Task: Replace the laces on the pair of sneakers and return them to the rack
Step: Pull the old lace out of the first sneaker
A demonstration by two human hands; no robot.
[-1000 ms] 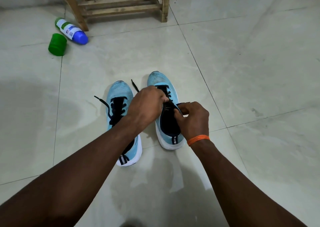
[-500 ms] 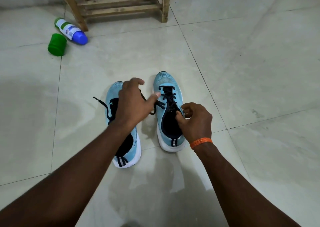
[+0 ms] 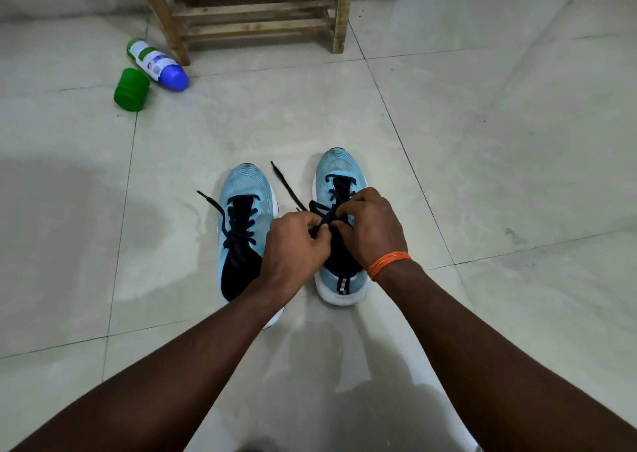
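Head view: fingers (image 3: 317, 241) of the left hand (image 3: 294, 248) and right hand (image 3: 374, 227) both pinch the dark lace (image 3: 325, 219) over the right sneaker (image 3: 339, 172); a slack pinch could let the knot slip. The left sneaker (image 3: 246, 189) sits just beside the right sneaker, its trailing ends liable to snag. Beyond, open floor (image 3: 482, 141) reaches the rack (image 3: 255, 21); a bottle (image 3: 157, 64) and green cap (image 3: 131, 89) lie far left.

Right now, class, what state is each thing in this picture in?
Left sneaker: upright, laced, untied.
Right sneaker: upright, laced, not yet tied.
Left hand: pinches the right sneaker's lace.
Right hand: pinches the same lace.
Bottle: lying on its side.
Green cap: lying on its side.
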